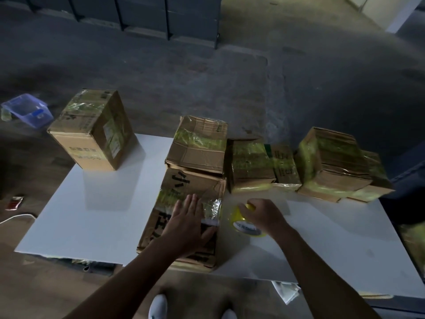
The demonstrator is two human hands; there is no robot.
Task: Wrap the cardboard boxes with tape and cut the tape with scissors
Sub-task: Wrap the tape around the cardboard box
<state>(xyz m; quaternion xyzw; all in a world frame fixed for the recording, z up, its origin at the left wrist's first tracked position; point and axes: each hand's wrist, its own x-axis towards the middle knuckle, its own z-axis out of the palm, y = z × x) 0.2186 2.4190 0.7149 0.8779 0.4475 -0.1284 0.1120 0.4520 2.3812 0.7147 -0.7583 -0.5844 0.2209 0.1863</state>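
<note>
**Pressing the band down while the roll stands ready**

The large cardboard box (177, 180) lies flat on the white table (92, 215) directly in front of the person, with a band of glossy yellowish tape (167, 199) running across its top. The left hand (186, 224) lies flat on the box, fingers straight and close together, with the fingertips on the near edge of that band. The right hand (262, 215) curls its fingers round the yellow tape roll (241, 221), just beside the box's right edge. Whether a strand joins roll and box is not plain.

The step appears to be laying and smoothing a band. To do it well, the flat hand should sweep along the band toward the roll, driving out wrinkles, while the roll pulls taut and low over the edge so the tape hugs the corner.

No scissors are in view; they must be found before the cut.

A smaller taped box (197, 146) sits at the far end, more taped boxes (250, 164) stand to the right, and another box (92, 132) stands at the far left corner.
</note>
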